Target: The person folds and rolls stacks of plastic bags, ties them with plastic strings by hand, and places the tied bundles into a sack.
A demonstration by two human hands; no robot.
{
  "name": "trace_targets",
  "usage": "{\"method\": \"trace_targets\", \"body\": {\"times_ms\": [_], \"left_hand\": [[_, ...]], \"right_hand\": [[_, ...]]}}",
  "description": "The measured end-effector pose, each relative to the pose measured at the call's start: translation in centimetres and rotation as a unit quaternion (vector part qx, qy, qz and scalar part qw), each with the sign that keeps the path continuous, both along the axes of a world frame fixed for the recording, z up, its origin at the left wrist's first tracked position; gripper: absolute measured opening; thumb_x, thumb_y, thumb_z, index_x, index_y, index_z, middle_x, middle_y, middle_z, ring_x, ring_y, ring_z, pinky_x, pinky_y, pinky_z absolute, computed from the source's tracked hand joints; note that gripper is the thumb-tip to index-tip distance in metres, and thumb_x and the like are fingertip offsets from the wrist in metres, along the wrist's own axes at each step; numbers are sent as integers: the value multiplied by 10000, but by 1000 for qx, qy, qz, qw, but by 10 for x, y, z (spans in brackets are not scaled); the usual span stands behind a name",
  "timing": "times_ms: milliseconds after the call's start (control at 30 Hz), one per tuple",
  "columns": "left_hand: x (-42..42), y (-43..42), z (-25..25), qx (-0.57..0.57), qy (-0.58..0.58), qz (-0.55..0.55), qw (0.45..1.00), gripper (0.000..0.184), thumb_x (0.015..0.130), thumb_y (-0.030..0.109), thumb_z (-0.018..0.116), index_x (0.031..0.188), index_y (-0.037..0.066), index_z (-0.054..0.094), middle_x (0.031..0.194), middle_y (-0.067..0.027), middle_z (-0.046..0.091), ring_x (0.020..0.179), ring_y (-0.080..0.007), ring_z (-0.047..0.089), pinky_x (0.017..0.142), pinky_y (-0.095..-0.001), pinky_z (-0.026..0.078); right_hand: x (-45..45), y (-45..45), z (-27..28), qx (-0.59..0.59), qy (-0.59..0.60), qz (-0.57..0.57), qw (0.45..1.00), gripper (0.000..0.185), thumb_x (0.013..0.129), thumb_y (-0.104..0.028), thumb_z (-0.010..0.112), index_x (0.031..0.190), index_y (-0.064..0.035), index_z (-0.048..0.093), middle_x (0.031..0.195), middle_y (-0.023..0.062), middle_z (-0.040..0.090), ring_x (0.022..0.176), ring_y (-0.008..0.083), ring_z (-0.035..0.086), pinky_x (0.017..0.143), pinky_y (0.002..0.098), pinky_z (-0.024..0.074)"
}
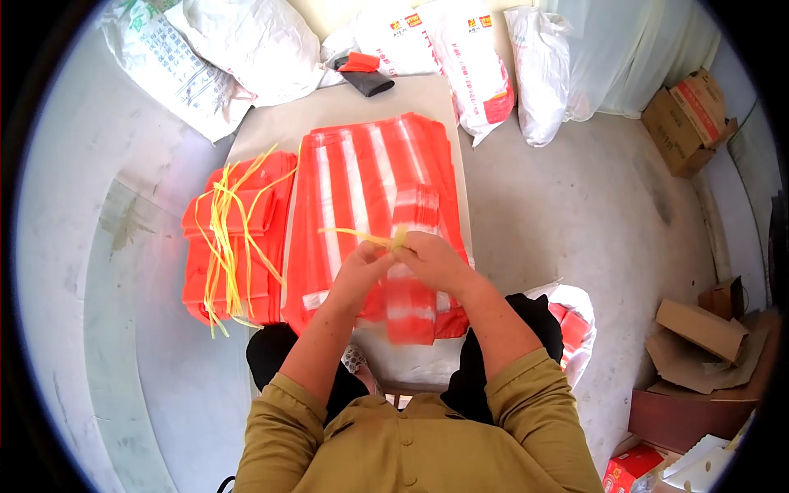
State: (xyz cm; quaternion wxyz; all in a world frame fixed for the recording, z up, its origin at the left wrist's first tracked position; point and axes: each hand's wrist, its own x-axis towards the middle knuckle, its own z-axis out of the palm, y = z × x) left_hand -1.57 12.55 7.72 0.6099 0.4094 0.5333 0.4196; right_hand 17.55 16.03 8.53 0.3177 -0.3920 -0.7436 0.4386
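A folded bundle of red-and-white striped plastic sheeting, apparently bags [411, 316], lies lengthwise under my hands, slightly blurred. A yellow tie strip [353, 235] crosses its middle, with one loose end pointing left. My left hand [362, 269] is closed with its fingertips pinched on the strip at the bundle's left side. My right hand [429, 260] is closed on the strip too, over the bundle, its thumb meeting the left fingers. Below the bundle, a wide flat stack of the same striped plastic [353, 177] covers much of the table.
On the left, folded red bundles [234, 283] carry a heap of loose yellow strips [222, 222]. A dark grey and orange item [364, 80] lies on the table's far edge [271, 127]. White sacks [472, 66] stand behind; cardboard boxes [699, 345] and an open sack [582, 308] are at right.
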Motion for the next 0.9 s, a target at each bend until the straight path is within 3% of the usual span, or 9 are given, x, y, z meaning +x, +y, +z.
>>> {"method": "trace_targets", "body": {"times_ms": [167,267,433,567,733,900], "left_hand": [[3,7,-15,26,-80,24,996,130,1017,118,669,1124,51,699,1006,-26,715,838,-77,611,692,-219,450],[9,8,-8,9,-97,59,993,89,1011,113,670,1072,55,695,968,-19,707,813,-79,596,686,-224,450],[15,6,2,-18,-71,112,991,70,990,140,689,979,71,684,893,3,677,765,-66,551,682,-232,429],[17,4,0,42,-13,62,997,122,988,168,695,975,48,686,897,3,667,813,-75,568,741,-249,443],[20,-1,9,103,90,30,990,173,1020,175,669,996,6,699,905,1,671,862,-89,590,788,-267,463],[13,7,-1,113,94,7,989,200,1039,186,656,1033,-5,713,942,-27,710,856,-98,624,807,-276,498]], "right_hand": [[-1,-4,7,-124,51,-12,991,293,1008,-199,597,1228,-18,528,966,210,718,946,397,690,810,480,516],[0,-2,2,-99,33,-2,995,354,990,-175,609,1283,-31,470,968,228,706,962,399,687,818,476,520],[8,-4,7,119,-64,-46,990,304,922,-42,610,1223,-30,570,1068,185,692,1051,369,666,848,484,529],[9,-7,5,262,-92,-63,959,276,871,19,611,1137,-36,665,1097,142,677,1049,337,655,855,467,537],[11,-3,-5,218,-80,-63,971,143,858,-16,644,986,-28,708,1008,138,655,950,332,643,811,443,533],[14,5,-3,149,-10,1,989,82,867,-85,668,911,-21,695,890,151,643,901,355,635,784,456,517]]}}
